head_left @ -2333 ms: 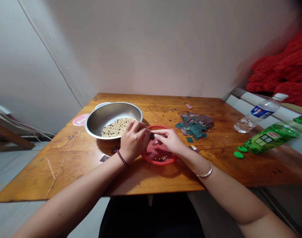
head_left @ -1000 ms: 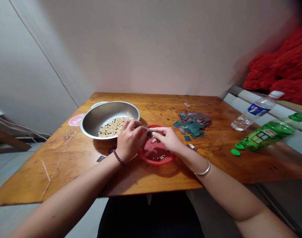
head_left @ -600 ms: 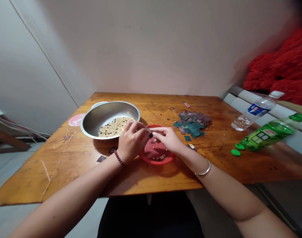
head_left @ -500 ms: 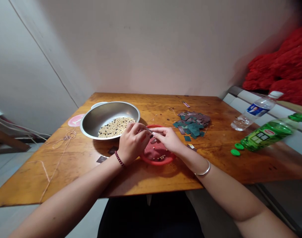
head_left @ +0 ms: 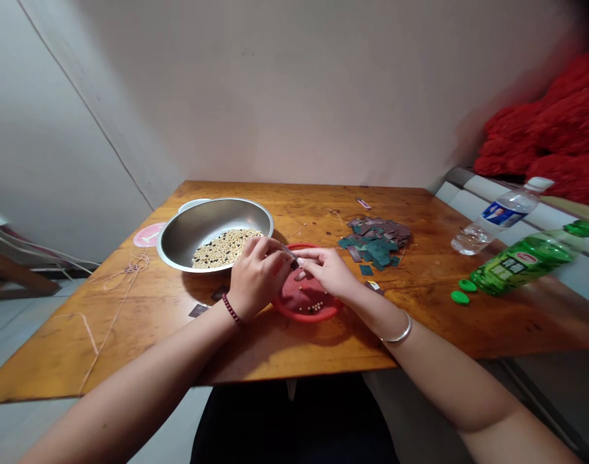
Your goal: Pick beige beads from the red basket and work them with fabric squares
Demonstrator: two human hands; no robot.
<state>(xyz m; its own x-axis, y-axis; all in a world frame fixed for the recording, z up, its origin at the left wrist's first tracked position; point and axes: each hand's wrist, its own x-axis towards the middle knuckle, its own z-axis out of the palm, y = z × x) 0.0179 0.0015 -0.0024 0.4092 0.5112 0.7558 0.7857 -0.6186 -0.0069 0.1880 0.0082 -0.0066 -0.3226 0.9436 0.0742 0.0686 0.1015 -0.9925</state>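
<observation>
Both my hands meet above a red plastic basket (head_left: pixel 307 317) with several pale and dark beads in it. My left hand (head_left: pixel 259 278), a dark red bead bracelet on its wrist, has its fingers closed around a small dark piece (head_left: pixel 293 260). My right hand (head_left: pixel 328 274), with a silver bangle on the wrist, pinches at the same spot; what its fingertips hold is too small to make out. Just behind my left hand stands a steel bowl (head_left: pixel 198 222) of pale and black beads. A pile of green and brown squares (head_left: pixel 379 241) lies beyond my right hand.
On the wooden table (head_left: pixel 144 361) are loose threads (head_left: pixel 130 267) at the left, and a clear bottle (head_left: pixel 492 216), a green bottle (head_left: pixel 521 261) and two green caps (head_left: pixel 460 297) at the right. Red material (head_left: pixel 550 135) is heaped at the back right.
My left hand has shifted slightly left, and more of the small dark piece shows between the hands. The rest looks the same.
</observation>
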